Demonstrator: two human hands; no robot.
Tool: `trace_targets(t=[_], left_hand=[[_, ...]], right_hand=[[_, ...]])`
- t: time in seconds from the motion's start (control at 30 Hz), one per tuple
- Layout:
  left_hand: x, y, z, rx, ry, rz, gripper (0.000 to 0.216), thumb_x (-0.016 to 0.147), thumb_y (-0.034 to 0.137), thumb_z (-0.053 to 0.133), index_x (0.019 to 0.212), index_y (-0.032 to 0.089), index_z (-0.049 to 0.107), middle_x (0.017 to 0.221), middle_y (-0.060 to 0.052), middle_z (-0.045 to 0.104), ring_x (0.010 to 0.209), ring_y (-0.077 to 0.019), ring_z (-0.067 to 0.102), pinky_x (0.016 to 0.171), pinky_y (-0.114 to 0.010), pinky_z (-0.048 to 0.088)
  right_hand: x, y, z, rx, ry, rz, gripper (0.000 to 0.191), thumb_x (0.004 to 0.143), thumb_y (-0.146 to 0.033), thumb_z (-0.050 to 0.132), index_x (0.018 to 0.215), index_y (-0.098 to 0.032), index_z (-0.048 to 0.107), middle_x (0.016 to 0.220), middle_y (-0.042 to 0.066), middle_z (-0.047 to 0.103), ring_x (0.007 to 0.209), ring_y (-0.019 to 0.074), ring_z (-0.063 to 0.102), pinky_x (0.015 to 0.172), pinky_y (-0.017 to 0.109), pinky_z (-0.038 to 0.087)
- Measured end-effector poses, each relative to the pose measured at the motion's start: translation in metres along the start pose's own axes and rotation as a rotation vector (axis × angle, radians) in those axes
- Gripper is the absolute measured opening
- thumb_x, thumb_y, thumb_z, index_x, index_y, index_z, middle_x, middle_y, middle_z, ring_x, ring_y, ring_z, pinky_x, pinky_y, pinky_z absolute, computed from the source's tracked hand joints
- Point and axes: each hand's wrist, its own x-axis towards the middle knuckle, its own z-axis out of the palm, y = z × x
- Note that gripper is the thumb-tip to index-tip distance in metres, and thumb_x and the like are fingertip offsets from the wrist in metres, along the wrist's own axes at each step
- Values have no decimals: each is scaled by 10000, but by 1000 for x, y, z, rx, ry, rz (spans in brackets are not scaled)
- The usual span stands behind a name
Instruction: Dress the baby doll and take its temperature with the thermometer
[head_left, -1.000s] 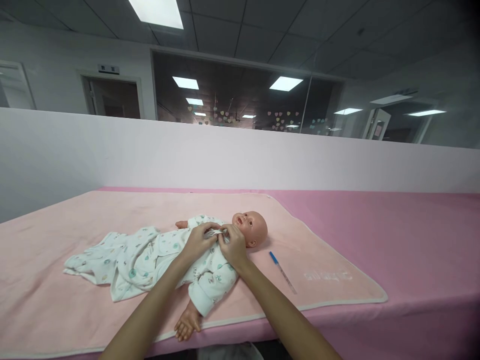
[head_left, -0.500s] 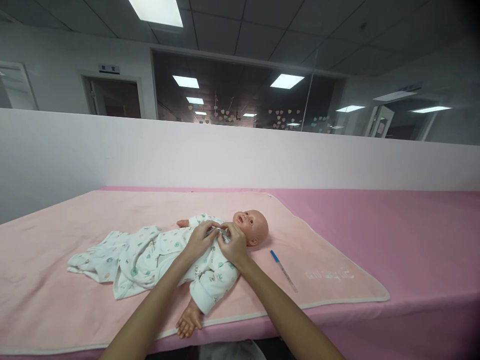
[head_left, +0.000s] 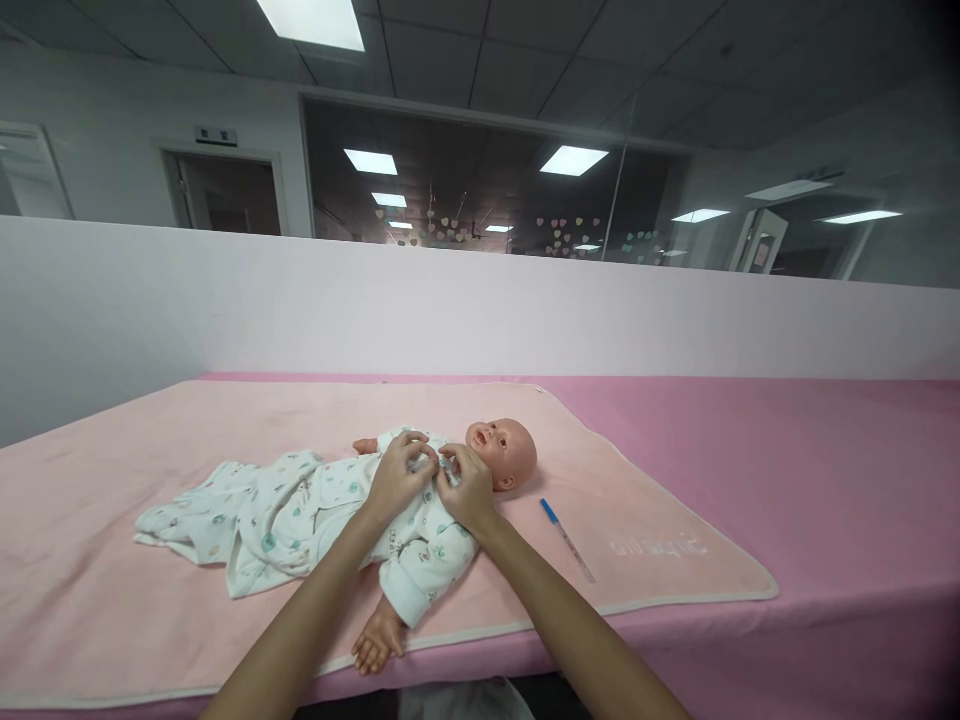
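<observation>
A baby doll lies on its back on a light pink blanket, head to the right. It wears a white printed romper whose loose legs trail to the left. My left hand and my right hand meet at the doll's upper chest, just below its chin. Both pinch the romper's fabric at the neckline. One bare doll hand sticks out of a sleeve near the blanket's front edge.
A thin pen with a blue cap lies on the blanket right of the doll's head. The blanket covers a darker pink table. A low white partition runs behind the table.
My hands stay at the doll's neckline with small finger shifts; the left fingers have curled a little higher over the fabric. The doll and pen have not moved.
</observation>
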Motion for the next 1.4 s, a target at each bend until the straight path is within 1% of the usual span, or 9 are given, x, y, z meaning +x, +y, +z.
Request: trace_targets(t=[0.13, 0.3, 0.43, 0.57, 0.67, 0.77, 1.03, 1.23, 1.4], left_hand=[[0, -5, 2, 52, 12, -18, 134, 710, 273, 545, 630, 200, 624, 995, -35, 524, 922, -186, 504, 870, -344, 381], [1, -9, 2, -2, -24, -46, 197, 731, 356, 544, 662, 205, 650, 1052, -47, 534, 962, -193, 497, 899, -349, 364], [3, -9, -1, -76, -79, -78, 213, 736, 371, 540, 687, 203, 662, 1123, -55, 525, 961, -197, 504, 910, -361, 359], [3, -8, -1, -144, -79, -134, 190, 713, 353, 561, 682, 193, 659, 1167, -58, 517, 1018, -214, 480, 900, -358, 372], [3, -7, 0, -133, -83, -124, 156, 706, 313, 563, 679, 191, 657, 1173, -59, 511, 1038, -220, 474, 900, -362, 374], [2, -6, 0, -97, -82, -93, 147, 710, 290, 551, 672, 191, 653, 1159, -59, 510, 1025, -218, 484, 895, -365, 380], [2, -6, -1, -67, -75, -37, 152, 727, 285, 542, 677, 186, 645, 1049, -74, 523, 1022, -208, 476, 922, -367, 357], [2, -6, -1, -97, -70, -45, 188, 752, 321, 521, 703, 184, 639, 986, -73, 534, 977, -198, 498, 901, -356, 367], [2, -4, 1, -199, -62, -86, 227, 757, 362, 502, 714, 175, 624, 876, -58, 590, 858, -186, 546, 772, -304, 432]], right_hand=[[0, 1, 0, -6, 7, -3, 214, 694, -136, 459, 882, -180, 550, 791, 28, 606, 665, 140, 526, 639, 244, 421], [0, 0, 0, -18, 11, -15, 206, 706, -140, 443, 874, -179, 554, 763, 31, 601, 682, 146, 531, 647, 248, 423], [0, -1, 0, -7, 11, -20, 192, 726, -146, 433, 871, -181, 554, 756, 34, 596, 688, 151, 530, 651, 255, 423], [-1, 0, -1, 18, 7, -21, 187, 726, -151, 438, 870, -180, 553, 762, 35, 592, 678, 147, 526, 646, 255, 422], [0, 0, -2, 48, -14, -9, 214, 710, -141, 443, 893, -175, 547, 773, 31, 590, 638, 134, 515, 619, 243, 420], [1, 1, -2, 76, -20, 30, 228, 726, -131, 415, 905, -175, 549, 769, 26, 595, 614, 126, 517, 603, 235, 421], [3, 6, 4, 78, 47, 89, 192, 769, -157, 411, 898, -170, 552, 791, 46, 612, 699, 149, 559, 640, 255, 442], [3, 2, 2, 37, 47, 13, 208, 750, -125, 401, 879, -174, 556, 811, 51, 604, 744, 155, 548, 680, 268, 438], [2, -1, -3, 9, 0, -59, 225, 722, -110, 412, 874, -177, 562, 780, 44, 599, 742, 163, 533, 686, 279, 430]])
